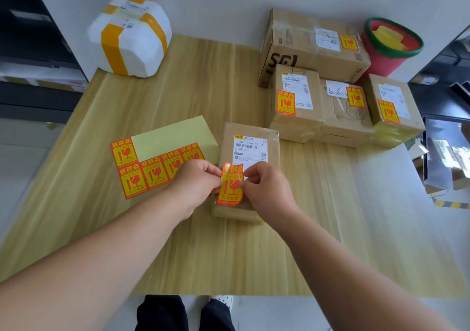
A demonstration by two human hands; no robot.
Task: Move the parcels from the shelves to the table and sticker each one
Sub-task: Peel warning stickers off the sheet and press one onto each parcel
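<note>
A small brown parcel [272,142] with a white shipping label lies at the middle of the wooden table [203,241]. Over its near end, my left hand [197,183] and my right hand [265,190] pinch the two side edges of a red and yellow fragile sticker [231,187], whose top corner curls up. The sticker sheet [155,162] lies left of the parcel, with several stickers left along its near and left edges. Four stickered cardboard parcels [300,101] sit grouped at the back right.
A white foam box [129,38] bound with yellow tape stands at the table's back left corner. A red bin with a green rim [389,43] sits behind the parcels at the back right. Dark shelves [30,58] flank the table on the left and right.
</note>
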